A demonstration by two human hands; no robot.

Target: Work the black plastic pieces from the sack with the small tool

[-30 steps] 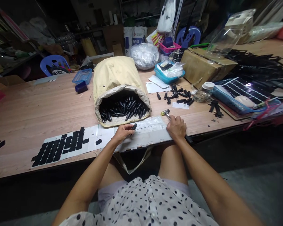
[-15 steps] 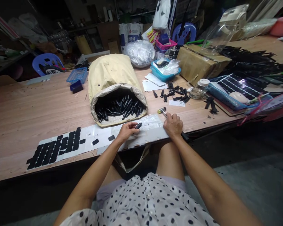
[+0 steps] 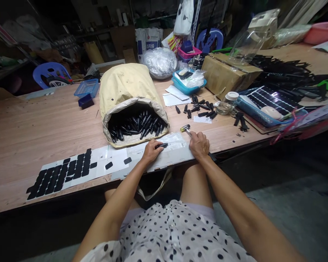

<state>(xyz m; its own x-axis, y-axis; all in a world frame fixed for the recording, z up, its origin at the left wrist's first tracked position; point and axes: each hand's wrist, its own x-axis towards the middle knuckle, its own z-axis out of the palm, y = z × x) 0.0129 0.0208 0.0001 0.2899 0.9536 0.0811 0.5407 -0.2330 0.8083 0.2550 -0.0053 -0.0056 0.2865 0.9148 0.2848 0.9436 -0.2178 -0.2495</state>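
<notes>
My left hand (image 3: 151, 151) pinches a small black plastic part (image 3: 162, 145) and holds it down on a clear plastic sheet (image 3: 172, 140) at the table's near edge. My right hand (image 3: 199, 145) is closed round the handle of a small hammer (image 3: 185, 128), whose head rests on the table just beyond my knuckles. Right behind both hands lies a yellow paper sack (image 3: 128, 94) on its side, its open mouth full of the same black parts (image 3: 138, 125). To the left lies a white backing sheet with black stickers (image 3: 62, 173).
Several loose black parts (image 3: 199, 107) lie beyond the hammer, near white papers (image 3: 176, 96) and a blue tray (image 3: 188, 82). A cardboard box (image 3: 225, 74), a glass jar (image 3: 226, 105) and a blue basket (image 3: 265, 105) crowd the right. A small blue basket (image 3: 86, 88) sits at the back left.
My left hand has moved the black part a little to the right and laid it flatter on the plastic sheet. The right hand keeps its grip on the hammer.
</notes>
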